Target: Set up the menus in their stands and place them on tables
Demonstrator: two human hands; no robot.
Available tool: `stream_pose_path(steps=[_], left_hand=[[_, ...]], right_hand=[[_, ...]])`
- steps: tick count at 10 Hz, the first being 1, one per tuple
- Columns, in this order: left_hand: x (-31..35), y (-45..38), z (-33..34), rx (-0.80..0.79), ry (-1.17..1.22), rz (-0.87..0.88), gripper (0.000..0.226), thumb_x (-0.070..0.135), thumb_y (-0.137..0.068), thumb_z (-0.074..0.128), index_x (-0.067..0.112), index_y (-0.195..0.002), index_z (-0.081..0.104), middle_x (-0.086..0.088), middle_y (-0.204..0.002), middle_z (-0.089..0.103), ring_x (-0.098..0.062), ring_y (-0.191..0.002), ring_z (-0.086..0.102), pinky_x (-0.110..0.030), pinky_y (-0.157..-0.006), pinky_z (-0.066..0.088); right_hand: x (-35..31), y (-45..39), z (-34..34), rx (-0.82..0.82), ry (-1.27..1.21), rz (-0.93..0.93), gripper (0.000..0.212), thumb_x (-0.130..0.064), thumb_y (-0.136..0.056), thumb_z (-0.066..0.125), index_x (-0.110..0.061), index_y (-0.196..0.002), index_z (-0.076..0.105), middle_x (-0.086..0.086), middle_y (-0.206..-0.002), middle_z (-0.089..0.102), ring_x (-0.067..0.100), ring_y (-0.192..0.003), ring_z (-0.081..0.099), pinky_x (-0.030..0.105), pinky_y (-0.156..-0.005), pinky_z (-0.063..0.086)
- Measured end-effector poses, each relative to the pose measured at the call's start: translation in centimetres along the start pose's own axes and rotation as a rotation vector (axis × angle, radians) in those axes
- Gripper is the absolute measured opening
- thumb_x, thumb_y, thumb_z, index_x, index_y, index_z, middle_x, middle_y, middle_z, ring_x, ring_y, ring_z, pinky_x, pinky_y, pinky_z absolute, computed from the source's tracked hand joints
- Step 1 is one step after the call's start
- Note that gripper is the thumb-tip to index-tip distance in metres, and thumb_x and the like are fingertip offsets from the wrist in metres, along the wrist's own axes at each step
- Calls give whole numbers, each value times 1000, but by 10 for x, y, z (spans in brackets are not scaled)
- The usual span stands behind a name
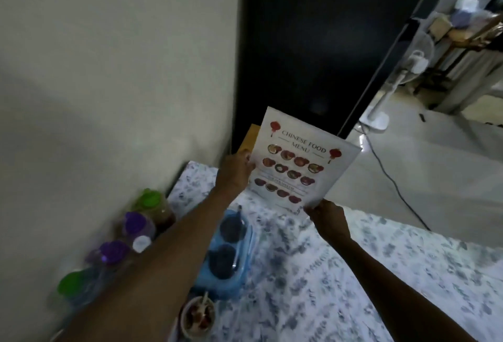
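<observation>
A white "Chinese Food Menu" sheet [299,159] with rows of dish pictures is held up above the far end of a table covered in a blue-patterned white cloth [340,273]. My left hand [235,171] grips the menu's left edge. My right hand [328,217] grips its lower right corner. A yellowish-brown sheet or stand back [249,138] shows behind the menu's left side; what it is I cannot tell. The whole view is motion-blurred.
Jars with green and purple lids [136,222] line the wall at the left. A blue holder with dark bottles [226,254] and a small bowl [197,317] sit on the table. A standing fan [381,102] and its cable are on the floor at the right.
</observation>
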State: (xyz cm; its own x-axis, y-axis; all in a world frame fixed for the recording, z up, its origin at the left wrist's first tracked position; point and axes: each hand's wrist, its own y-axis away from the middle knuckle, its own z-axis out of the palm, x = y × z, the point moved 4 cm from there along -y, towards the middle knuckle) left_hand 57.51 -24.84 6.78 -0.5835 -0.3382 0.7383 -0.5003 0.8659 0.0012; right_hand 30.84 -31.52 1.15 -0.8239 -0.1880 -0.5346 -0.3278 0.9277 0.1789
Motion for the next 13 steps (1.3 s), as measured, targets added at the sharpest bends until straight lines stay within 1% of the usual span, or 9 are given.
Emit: stream_pose_path(steps=[1, 2, 3, 5, 6, 8, 10, 12, 13], left_hand=[[-38, -15, -24, 2, -67, -27, 24, 28, -94, 61, 4, -99, 63, -20, -101, 72, -39, -94, 67, -39, -76, 52], [-90, -23, -51, -11, -124, -87, 24, 27, -97, 56, 4, -96, 61, -21, -99, 72, -39, -93, 68, -39, -75, 51], [-109, -24, -65, 14, -96, -122, 24, 27, -98, 55, 4, -101, 61, -19, -104, 73, -38, -97, 69, -42, -80, 55], [-128, -28, -81, 101, -203, -279, 34, 32, -101, 48, 1, -102, 62, -21, -103, 71, -39, -95, 69, -41, -74, 52], [-135, -19, -68, -26, -288, -370, 34, 29, -99, 50, -1, -103, 66, -19, -106, 71, -35, -97, 68, -37, -76, 52], [-146, -12, -62, -30, -295, -403, 33, 38, -97, 53, 9, -108, 62, -12, -106, 70, -27, -89, 65, -33, -70, 47], [-151, -8, -65, -33, -329, -412, 39, 44, -95, 54, 13, -117, 60, -12, -115, 69, -31, -103, 66, -38, -83, 52], [-135, -8, -69, -18, -344, -361, 35, 43, -95, 55, 14, -113, 61, -9, -111, 70, -29, -99, 67, -33, -74, 46], [-124, -5, -73, 15, -364, -366, 30, 41, -95, 54, 14, -105, 62, -7, -102, 70, -22, -82, 62, -31, -69, 45]], right_hand=[[-34, -14, 37, -47, -23, -11, 28, -32, -92, 61, -6, -91, 71, 13, -81, 75, 30, -74, 70, 41, -67, 57], [-74, -30, 82, -110, 16, -78, 26, -27, -95, 56, -5, -91, 68, 13, -84, 75, 31, -77, 69, 41, -71, 57], [-94, -39, 98, -120, -29, -107, 20, -23, -96, 57, -7, -91, 67, 8, -83, 72, 27, -75, 67, 34, -67, 54], [-131, -62, 118, -186, -73, -138, 18, -21, -94, 60, -7, -103, 67, 9, -90, 71, 21, -77, 63, 29, -68, 51], [-150, -65, 131, -185, -108, -159, 21, -21, -94, 59, -7, -107, 67, 16, -98, 72, 28, -84, 67, 31, -72, 54], [-167, -70, 146, -236, -117, -186, 28, -19, -95, 60, -2, -115, 65, 19, -110, 72, 35, -99, 70, 32, -82, 54], [-165, -71, 144, -298, -121, -196, 28, -21, -93, 63, -4, -115, 67, 18, -113, 72, 34, -100, 70, 39, -86, 59], [-160, -71, 140, -361, -113, -182, 35, -28, -88, 70, -9, -117, 68, 13, -111, 74, 21, -86, 68, 17, -66, 49], [-151, -71, 132, -316, -96, -129, 36, -34, -85, 73, -11, -113, 69, 7, -107, 76, 19, -93, 71, 11, -62, 43]])
